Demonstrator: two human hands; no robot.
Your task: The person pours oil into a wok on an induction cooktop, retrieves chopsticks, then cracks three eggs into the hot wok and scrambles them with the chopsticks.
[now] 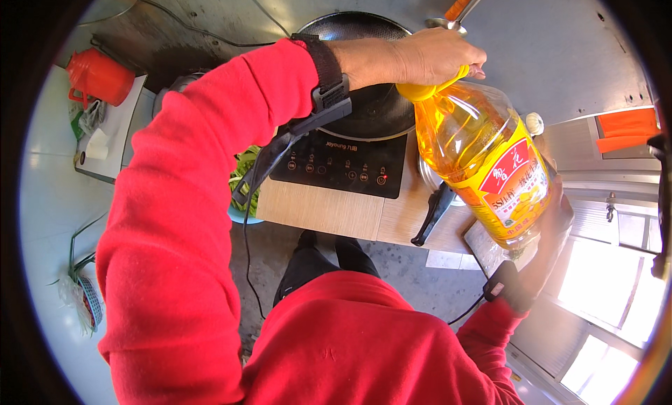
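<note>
A large clear bottle of yellow oil (465, 128) is tilted between my two hands, its neck toward the black wok (378, 114). My left hand (439, 57) is closed around the yellow handle at the neck. Lower down, my right hand (553, 212) grips the bottle near its base, partly hidden behind it and washed out by light. Beneath my left forearm, the wok sits on a black induction cooker (336, 165) with a red light lit. My wrist and the bottle's neck cover part of the wok; whether oil flows out cannot be seen.
Green leafy vegetables (245, 170) lie in a blue bowl left of the cooker. A black handle (434, 214) juts past the wooden counter edge (350, 219). Behind stands a metal ladle (448, 23). A red jug (101, 76) is far left; bright windows (602, 286) are at right.
</note>
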